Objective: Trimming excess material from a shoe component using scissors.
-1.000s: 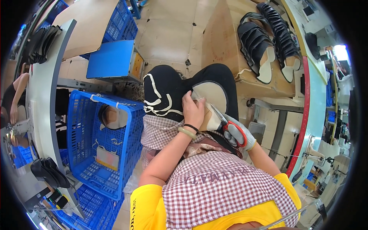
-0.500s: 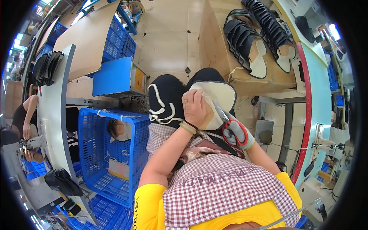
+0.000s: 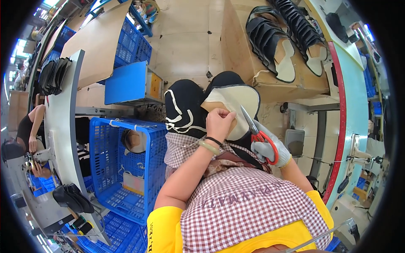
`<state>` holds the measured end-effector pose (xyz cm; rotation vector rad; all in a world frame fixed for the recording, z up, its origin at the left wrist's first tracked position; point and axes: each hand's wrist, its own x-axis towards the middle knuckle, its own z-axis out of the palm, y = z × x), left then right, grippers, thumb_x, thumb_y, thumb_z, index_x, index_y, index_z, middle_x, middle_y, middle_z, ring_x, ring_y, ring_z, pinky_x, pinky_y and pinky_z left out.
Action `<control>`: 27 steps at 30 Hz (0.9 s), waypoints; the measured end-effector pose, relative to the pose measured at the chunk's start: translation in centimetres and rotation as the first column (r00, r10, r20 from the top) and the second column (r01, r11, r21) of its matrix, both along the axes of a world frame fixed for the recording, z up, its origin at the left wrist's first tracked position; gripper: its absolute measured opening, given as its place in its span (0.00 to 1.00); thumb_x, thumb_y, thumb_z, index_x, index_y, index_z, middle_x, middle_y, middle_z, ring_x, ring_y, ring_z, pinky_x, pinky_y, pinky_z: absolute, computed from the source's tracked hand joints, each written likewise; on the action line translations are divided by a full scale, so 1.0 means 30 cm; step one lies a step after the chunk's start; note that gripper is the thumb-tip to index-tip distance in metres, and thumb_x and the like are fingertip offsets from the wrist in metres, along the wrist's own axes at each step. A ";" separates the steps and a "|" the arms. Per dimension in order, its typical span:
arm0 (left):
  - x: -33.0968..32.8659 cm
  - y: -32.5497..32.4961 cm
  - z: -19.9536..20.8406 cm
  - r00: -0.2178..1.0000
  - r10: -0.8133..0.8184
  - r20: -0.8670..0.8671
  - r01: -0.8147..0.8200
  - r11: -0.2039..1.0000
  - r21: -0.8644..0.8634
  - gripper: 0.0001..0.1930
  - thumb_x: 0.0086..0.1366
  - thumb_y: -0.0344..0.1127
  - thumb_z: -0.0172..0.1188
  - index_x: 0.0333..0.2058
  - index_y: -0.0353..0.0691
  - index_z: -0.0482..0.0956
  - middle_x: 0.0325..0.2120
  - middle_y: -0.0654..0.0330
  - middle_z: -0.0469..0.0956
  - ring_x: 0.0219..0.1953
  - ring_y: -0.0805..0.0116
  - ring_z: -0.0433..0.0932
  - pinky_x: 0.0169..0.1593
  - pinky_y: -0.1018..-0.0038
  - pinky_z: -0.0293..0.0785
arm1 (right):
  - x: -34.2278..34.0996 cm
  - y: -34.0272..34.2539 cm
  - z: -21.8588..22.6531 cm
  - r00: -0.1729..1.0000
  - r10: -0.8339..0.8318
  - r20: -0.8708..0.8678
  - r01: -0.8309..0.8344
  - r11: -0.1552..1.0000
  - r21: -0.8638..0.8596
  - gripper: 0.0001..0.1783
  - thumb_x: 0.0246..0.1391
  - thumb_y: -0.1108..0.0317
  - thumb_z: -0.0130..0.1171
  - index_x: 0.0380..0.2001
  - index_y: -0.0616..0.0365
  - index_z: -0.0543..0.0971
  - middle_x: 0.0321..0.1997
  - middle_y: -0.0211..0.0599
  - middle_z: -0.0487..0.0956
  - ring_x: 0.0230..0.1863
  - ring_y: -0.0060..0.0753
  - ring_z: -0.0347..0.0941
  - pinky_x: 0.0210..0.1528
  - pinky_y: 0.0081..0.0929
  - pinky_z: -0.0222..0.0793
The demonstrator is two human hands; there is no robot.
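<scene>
My left hand [image 3: 219, 123] pinches the edge of a black shoe upper with a cream insole [image 3: 236, 101], held over my lap. My right hand [image 3: 270, 150], in a grey glove, grips red-handled scissors [image 3: 259, 133] whose blades point up at the insole's right edge, next to my left fingers. A second black piece with white trim [image 3: 182, 109] lies on my knees to the left of the insole.
A blue plastic crate [image 3: 122, 168] stands at my left. A cardboard board [image 3: 270, 55] ahead carries several black sandals. A curved grey workbench [image 3: 63, 126] runs on the left, with another person [image 3: 29, 130] beyond it. A conveyor with a red edge [image 3: 341, 118] runs on the right.
My view has tilted so the shoe sits lower in the picture. The scissors have come up closer to the insole's edge beside my left hand.
</scene>
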<state>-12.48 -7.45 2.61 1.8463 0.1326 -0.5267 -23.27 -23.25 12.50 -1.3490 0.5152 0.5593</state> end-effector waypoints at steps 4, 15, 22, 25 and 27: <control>-0.011 -0.030 -0.005 0.976 -0.003 0.216 -0.018 0.995 0.098 0.11 0.54 0.35 0.65 0.27 0.31 0.79 0.19 0.58 0.78 0.22 0.72 0.77 0.30 0.75 0.73 | 0.011 -0.002 -0.033 0.996 0.083 0.025 -0.080 0.989 -0.122 0.39 0.50 0.69 0.51 0.67 0.52 0.55 0.23 0.29 0.73 0.17 0.17 0.63 0.17 0.17 0.61; -0.019 -0.001 -0.057 0.978 -0.046 0.205 0.079 0.985 -0.156 0.06 0.59 0.30 0.58 0.29 0.33 0.73 0.23 0.54 0.76 0.25 0.62 0.75 0.32 0.70 0.71 | 0.040 -0.091 -0.058 0.990 0.113 -0.080 -0.092 0.971 0.222 0.38 0.59 0.45 0.51 0.67 0.47 0.54 0.26 0.24 0.73 0.16 0.09 0.61 0.19 0.08 0.60; -0.021 -0.006 -0.066 0.955 -0.097 0.279 0.123 0.989 -0.076 0.06 0.60 0.30 0.57 0.30 0.34 0.71 0.23 0.53 0.74 0.27 0.57 0.74 0.33 0.66 0.70 | 0.036 -0.086 -0.124 0.999 0.036 -0.041 -0.021 0.945 0.327 0.38 0.60 0.45 0.48 0.67 0.51 0.53 0.25 0.22 0.69 0.17 0.09 0.58 0.18 0.09 0.56; -0.025 -0.001 -0.069 0.948 -0.098 0.304 0.126 0.989 -0.073 0.06 0.60 0.30 0.57 0.29 0.35 0.70 0.23 0.52 0.73 0.27 0.57 0.73 0.33 0.66 0.69 | 0.031 -0.057 -0.131 0.999 0.030 -0.012 -0.025 0.957 0.288 0.37 0.61 0.46 0.47 0.67 0.52 0.54 0.25 0.22 0.69 0.17 0.09 0.56 0.18 0.08 0.54; -0.024 0.005 -0.055 0.948 -0.113 0.298 0.141 0.987 -0.075 0.07 0.60 0.31 0.57 0.29 0.35 0.70 0.23 0.52 0.73 0.27 0.57 0.73 0.33 0.65 0.69 | 0.026 -0.055 -0.141 1.000 0.023 -0.001 -0.022 0.962 0.273 0.37 0.61 0.45 0.48 0.66 0.52 0.55 0.25 0.21 0.69 0.17 0.09 0.57 0.18 0.08 0.54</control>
